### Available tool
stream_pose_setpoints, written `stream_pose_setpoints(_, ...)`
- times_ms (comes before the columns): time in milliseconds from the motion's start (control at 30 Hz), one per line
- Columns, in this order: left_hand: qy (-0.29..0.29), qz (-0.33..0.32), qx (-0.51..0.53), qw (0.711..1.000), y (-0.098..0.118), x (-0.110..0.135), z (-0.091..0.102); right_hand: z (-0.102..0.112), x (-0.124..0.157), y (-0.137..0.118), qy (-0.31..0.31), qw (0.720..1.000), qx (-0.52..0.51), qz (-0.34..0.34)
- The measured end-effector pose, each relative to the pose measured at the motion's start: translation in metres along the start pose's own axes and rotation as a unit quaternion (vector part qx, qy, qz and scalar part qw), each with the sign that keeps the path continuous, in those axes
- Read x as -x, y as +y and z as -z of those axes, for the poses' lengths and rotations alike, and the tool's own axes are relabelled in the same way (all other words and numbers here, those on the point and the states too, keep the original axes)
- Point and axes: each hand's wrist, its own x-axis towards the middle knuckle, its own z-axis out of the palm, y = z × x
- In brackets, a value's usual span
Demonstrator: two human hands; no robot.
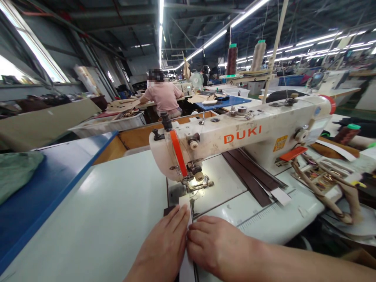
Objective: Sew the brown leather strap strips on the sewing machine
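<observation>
A long white strip runs up to the needle area of the sewing machine, with a dark brown piece showing at its left side. My left hand lies on the strip, its fingers stretched out and pointing at the presser foot. Beside it, my right hand is closed, its curled fingers at the strip's right edge; the fingertips and thumb are partly hidden. Both hands are just in front of the metal edge guide. How the strip's layers join under the hands is hidden.
Brown strips and a white piece lie under the machine arm. At right stands a tray of small items. A blue-topped table adjoins on the left. Thread cones stand behind; a person in pink sits farther back.
</observation>
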Motion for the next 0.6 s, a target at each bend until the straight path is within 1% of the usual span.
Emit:
stream_pose_setpoints(100,0.016,0.011,-0.011,1.000,0.000,-0.004,-0.002,0.000,-0.001,0.006,0.003,1.000,0.006,0.008)
stream_pose_setpoints(167,0.023,0.016,-0.014,1.000,-0.002,-0.006,-0.008,-0.001,-0.003,0.014,0.000,1.000,0.008,0.012)
stream_pose_setpoints(367,0.008,0.028,-0.016,0.999,-0.010,-0.011,-0.029,0.001,-0.012,0.039,-0.025,0.999,0.012,0.016)
stream_pose_setpoints(600,0.025,0.062,0.026,0.997,-0.012,-0.015,-0.037,0.001,-0.014,0.048,-0.022,1.000,0.011,0.019)
